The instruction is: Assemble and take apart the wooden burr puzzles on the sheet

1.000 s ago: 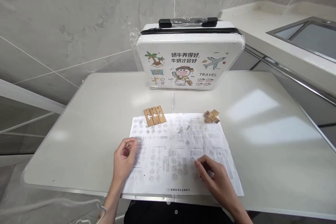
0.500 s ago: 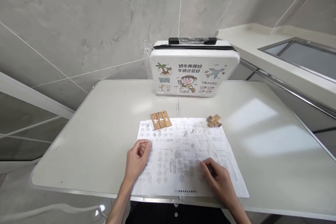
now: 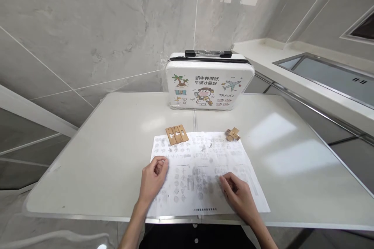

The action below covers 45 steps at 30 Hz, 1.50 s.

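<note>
I have the white travel case [image 3: 209, 85] standing upright near the far edge of the table [image 3: 96, 155], and its lid looks shut along the dark seam, so whatever it may contain is hidden from me. Clear plastic wraps it, with more of the film around the black handle [image 3: 190, 53] on top; the front shows a cartoon cow, palms, an airplane and the word TRAVEL. Closer to me, a printed sheet [image 3: 201, 175] lies flat. Three slotted wooden slats [image 3: 177, 139] lie side by side across its far left border, partly on the paper, with dark marks at their far ends. A cross-shaped wooden block [image 3: 233, 134] sits at the sheet's far right corner, its pieces fitted together. My left hand [image 3: 154, 175] is over the paper's left edge, nearest the slats; my right hand [image 3: 237, 191] is over its right half, on the block's side. Both have fingers loosely curled toward the thumb. I see nothing held in either, but I cannot tell from here whether either grip is fully closed.
</note>
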### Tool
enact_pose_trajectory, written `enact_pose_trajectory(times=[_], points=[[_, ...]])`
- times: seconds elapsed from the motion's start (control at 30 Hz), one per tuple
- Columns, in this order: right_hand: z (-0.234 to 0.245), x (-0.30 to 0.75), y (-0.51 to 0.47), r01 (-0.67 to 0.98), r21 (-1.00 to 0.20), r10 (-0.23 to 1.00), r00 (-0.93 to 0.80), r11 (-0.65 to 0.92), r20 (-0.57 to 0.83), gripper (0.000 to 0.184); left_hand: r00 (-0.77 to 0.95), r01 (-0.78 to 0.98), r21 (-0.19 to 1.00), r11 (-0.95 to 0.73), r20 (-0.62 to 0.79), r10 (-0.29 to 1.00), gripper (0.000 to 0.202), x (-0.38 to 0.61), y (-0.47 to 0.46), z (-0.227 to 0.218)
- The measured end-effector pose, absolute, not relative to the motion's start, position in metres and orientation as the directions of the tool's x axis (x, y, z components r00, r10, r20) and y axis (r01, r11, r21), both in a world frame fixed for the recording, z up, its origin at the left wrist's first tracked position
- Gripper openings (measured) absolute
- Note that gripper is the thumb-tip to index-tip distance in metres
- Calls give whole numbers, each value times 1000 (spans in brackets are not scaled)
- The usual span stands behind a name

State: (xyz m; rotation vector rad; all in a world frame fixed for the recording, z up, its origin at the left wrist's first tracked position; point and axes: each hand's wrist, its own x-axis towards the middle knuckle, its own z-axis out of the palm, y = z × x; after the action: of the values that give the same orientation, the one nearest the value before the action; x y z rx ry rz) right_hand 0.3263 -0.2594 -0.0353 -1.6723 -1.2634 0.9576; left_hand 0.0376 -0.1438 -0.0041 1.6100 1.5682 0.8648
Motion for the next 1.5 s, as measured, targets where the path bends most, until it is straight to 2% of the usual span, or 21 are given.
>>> enact_pose_trajectory(times=[0.47,0.87,1.27,1.33,1.43,1.5], points=[[-43,324,-258,376,-904,960,259,-201,-105,48,38,529,848,38,-68,997,35,32,-139,-8],[-43,322,-256,382,-899,954,279,-215,-109,48,13,550,835,37,-53,999,37,34,-136,-5],[-38,317,-255,389,-894,944,315,-222,-97,49,109,631,776,-1,-87,990,34,34,-139,-1],[-37,315,-255,388,-895,943,321,-220,-92,50,144,664,745,-58,-52,988,31,35,-135,-1],[-37,316,-255,391,-893,946,308,-223,-101,48,198,705,680,-204,88,976,26,41,-122,-4],[-39,318,-255,397,-891,951,291,-219,-104,46,228,726,624,-289,178,957,32,47,-106,-7]])
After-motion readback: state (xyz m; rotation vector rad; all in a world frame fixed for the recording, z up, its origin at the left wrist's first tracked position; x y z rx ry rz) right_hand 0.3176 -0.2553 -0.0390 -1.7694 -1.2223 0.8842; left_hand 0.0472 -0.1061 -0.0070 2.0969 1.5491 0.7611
